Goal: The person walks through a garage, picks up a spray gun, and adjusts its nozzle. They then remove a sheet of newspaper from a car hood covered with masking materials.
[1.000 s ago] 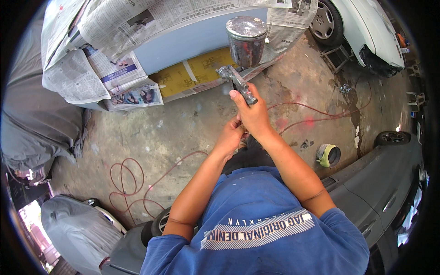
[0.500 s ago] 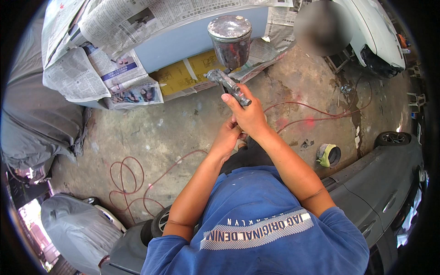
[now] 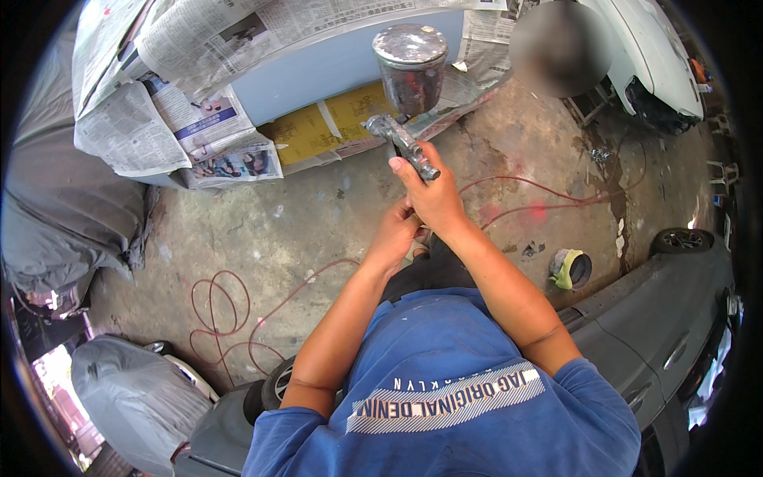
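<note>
A grey, paint-stained spray gun [image 3: 404,146] is in my right hand [image 3: 437,191], whose fingers wrap round its handle while the thumb lies along its side. Its round metal paint cup [image 3: 411,71] points away from me, toward a light blue panel [image 3: 318,63] framed with newspaper. Just below the handle, my left hand [image 3: 392,237] is closed, its fingertips tucked beneath my right hand. What those fingers grip is hidden.
Red air hose [image 3: 226,318] loops over the stained concrete floor, with more hose [image 3: 556,197] at the right. Newspaper sheets [image 3: 135,127] mask the panel's edges. A grey car [image 3: 636,334] stands behind me, a covered vehicle [image 3: 63,175] at left, and a white car part [image 3: 644,48] at far right.
The spray gun and its cup have moved slightly to the right, with my right hand turning a little. My left hand has barely shifted.
</note>
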The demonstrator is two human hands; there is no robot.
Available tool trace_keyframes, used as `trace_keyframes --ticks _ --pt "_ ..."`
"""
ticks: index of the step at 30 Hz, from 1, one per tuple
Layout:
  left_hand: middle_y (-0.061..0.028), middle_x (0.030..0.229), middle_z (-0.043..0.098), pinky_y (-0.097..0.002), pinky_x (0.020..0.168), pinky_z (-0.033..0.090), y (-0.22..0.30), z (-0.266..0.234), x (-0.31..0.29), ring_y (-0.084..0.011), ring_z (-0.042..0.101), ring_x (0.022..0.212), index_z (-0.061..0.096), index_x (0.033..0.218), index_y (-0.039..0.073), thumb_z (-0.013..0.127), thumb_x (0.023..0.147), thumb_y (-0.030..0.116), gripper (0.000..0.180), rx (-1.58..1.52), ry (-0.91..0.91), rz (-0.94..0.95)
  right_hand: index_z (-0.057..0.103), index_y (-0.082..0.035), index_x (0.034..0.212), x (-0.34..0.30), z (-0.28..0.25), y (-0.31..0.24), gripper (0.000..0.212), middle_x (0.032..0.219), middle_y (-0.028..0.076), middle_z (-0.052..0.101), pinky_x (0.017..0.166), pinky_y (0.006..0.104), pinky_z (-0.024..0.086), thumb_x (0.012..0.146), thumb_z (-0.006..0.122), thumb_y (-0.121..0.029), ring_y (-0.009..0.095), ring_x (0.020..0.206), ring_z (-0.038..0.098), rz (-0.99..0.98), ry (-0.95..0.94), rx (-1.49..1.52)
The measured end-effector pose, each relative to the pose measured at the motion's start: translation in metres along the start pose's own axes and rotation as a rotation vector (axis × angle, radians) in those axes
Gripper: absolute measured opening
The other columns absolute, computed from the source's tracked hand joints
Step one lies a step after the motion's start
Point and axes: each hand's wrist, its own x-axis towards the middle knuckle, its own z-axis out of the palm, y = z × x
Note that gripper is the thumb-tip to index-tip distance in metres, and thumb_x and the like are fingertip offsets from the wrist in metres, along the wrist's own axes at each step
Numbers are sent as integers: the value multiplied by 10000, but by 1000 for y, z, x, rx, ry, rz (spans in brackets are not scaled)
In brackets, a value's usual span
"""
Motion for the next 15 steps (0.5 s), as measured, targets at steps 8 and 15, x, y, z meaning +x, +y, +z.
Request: trace_keyframes --ticks 8,15 --pt "-31 1168 681 -349 944 489 -6 18 11 -148 642 1034 627 1272 75 623 976 203 323 107 -66 -33 591 -21 1208 -5 -21 6 454 732 24 592 619 296 443 954 698 -381 113 654 527 33 135 79" --pt "-16 1156 683 -340 924 494 -13 20 15 -136 640 1023 624 1276 93 612 981 185 310 84 -49 -46 593 -28 1217 -5 -30 3 477 697 23 586 577 298 449 953 690 -413 107 628 563 82 101 71"
